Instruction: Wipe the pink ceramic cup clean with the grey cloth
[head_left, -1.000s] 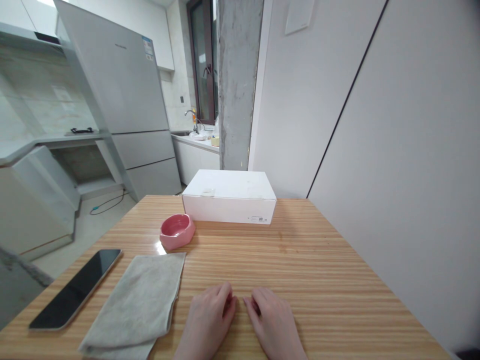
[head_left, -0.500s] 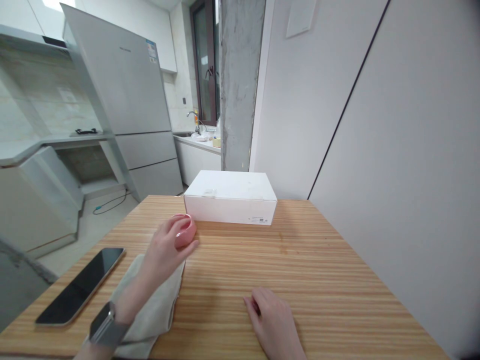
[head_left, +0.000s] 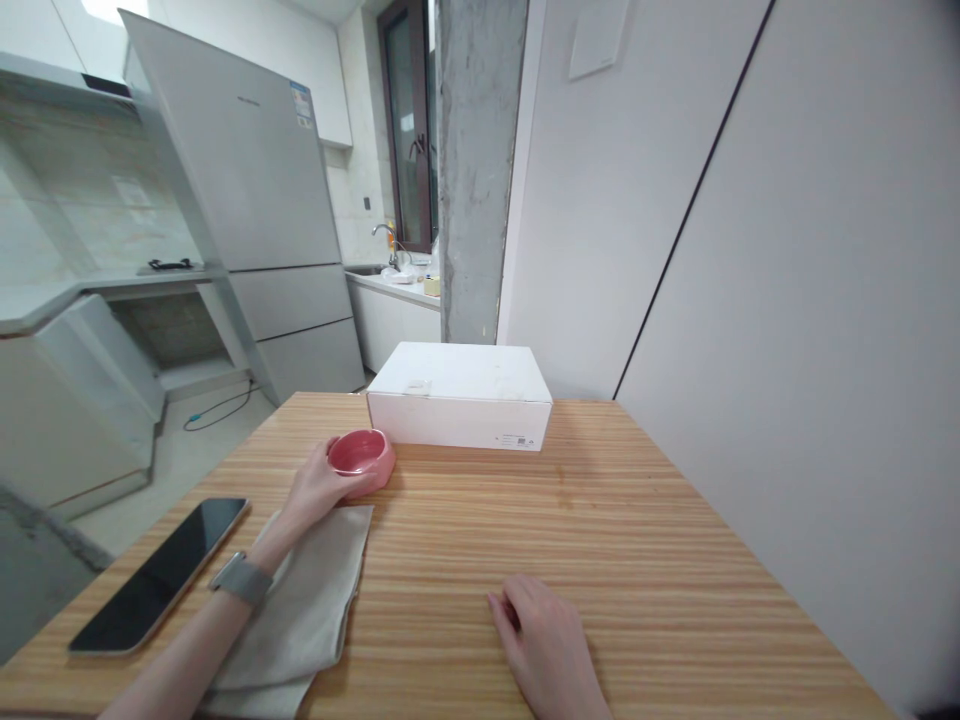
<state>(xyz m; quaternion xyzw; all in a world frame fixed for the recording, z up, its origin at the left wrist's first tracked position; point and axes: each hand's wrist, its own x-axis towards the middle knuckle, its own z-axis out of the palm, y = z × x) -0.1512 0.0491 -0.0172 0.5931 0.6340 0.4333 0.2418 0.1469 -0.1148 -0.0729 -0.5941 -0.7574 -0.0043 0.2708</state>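
My left hand [head_left: 322, 488] grips the near left side of a small pink bowl [head_left: 375, 482], thumb along its front and fingers behind the rim. The bowl stands upright on the table, with a thick, faceted wall and a shiny hollow that faces up. Beneath my left forearm lies a folded grey-beige cloth [head_left: 319, 600]. My right hand [head_left: 546, 640] rests on the wood near the front edge, its fingers curled in, with no object visible in it.
A white box [head_left: 461, 420] stands just behind the bowl, at the back of the wooden table [head_left: 637, 560]. Left of the cloth lies a black phone [head_left: 165, 575]. A white wall panel [head_left: 810, 350] rises along the right side, and a fridge [head_left: 240, 170] stands beyond the table.
My left hand has shifted from over the top of the bowl to its left side, and the inside of the bowl now shows. The left wrist has turned. My right hand stays in place.
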